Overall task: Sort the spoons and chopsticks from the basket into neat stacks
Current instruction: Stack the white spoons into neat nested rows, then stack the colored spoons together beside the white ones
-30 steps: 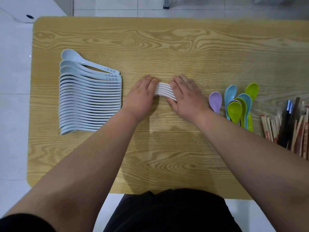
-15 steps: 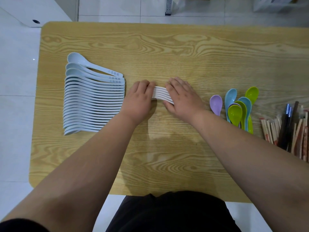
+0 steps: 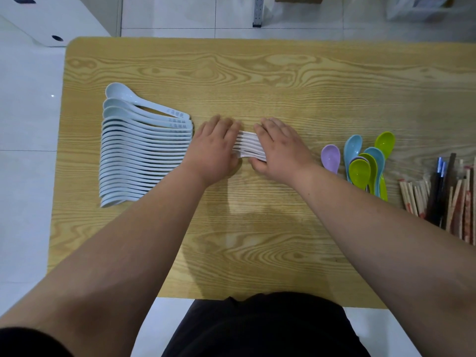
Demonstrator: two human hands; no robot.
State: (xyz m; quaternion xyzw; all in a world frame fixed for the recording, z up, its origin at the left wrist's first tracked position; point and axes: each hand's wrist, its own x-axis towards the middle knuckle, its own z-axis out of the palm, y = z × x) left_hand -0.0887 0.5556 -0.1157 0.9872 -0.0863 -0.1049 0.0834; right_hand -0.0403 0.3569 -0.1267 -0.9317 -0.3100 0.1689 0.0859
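Observation:
Between my two hands lies a small stack of white spoons on the wooden table. My left hand covers its left end and my right hand covers its right end, fingers curled over the stack from both sides. Only the middle of these spoons shows. A long neat row of pale blue-white spoons lies at the left. Coloured spoons, purple, blue and green, lie overlapped at the right. Chopsticks lie bundled at the far right edge.
The table's far half and near half are bare wood. White tiled floor surrounds the table, with a white cabinet at the far left and a metal leg beyond the far edge. My dark trousers show at the near edge.
Both hands and the white stack between them have shifted slightly left, toward the long row. The camera has tilted, so the table sits lower in view.

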